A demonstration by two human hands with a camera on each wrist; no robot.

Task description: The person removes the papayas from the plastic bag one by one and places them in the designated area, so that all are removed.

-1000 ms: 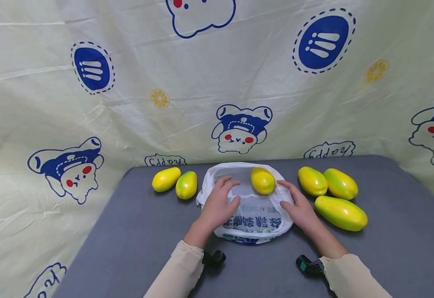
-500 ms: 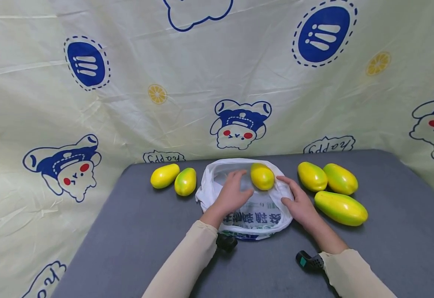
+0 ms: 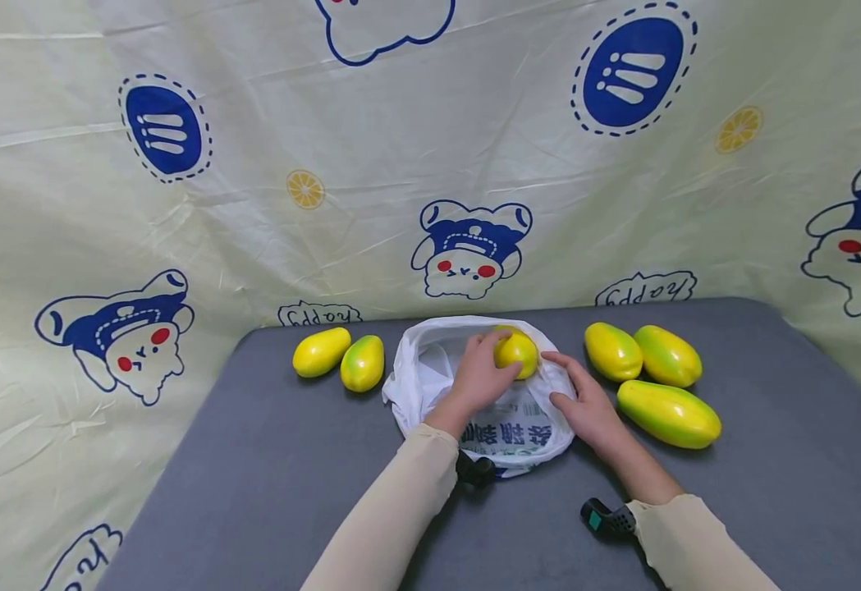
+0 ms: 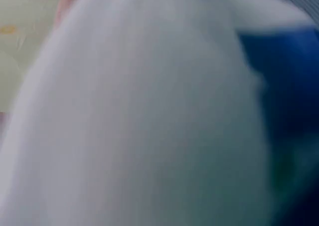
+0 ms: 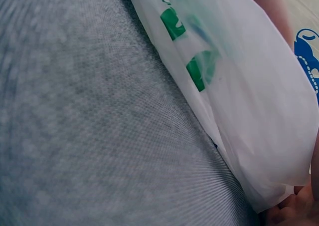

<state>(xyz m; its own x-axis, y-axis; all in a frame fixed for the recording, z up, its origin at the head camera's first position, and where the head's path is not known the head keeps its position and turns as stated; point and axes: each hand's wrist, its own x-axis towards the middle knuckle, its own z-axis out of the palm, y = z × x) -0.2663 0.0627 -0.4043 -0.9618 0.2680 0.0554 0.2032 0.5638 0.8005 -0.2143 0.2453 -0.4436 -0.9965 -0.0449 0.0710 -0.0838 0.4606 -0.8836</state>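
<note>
Grey table (image 3: 253, 484), cartoon-print cloth backdrop (image 3: 327, 123), white bag (image 3: 507, 427)

A staged recording booth: cartoon-print sheet (image 3: 430, 164) behind a grey table (image 3: 253, 492).

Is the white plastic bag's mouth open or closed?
Open: the white plastic bag gapes, the left hand reaching inside onto a yellow fruit.
</note>
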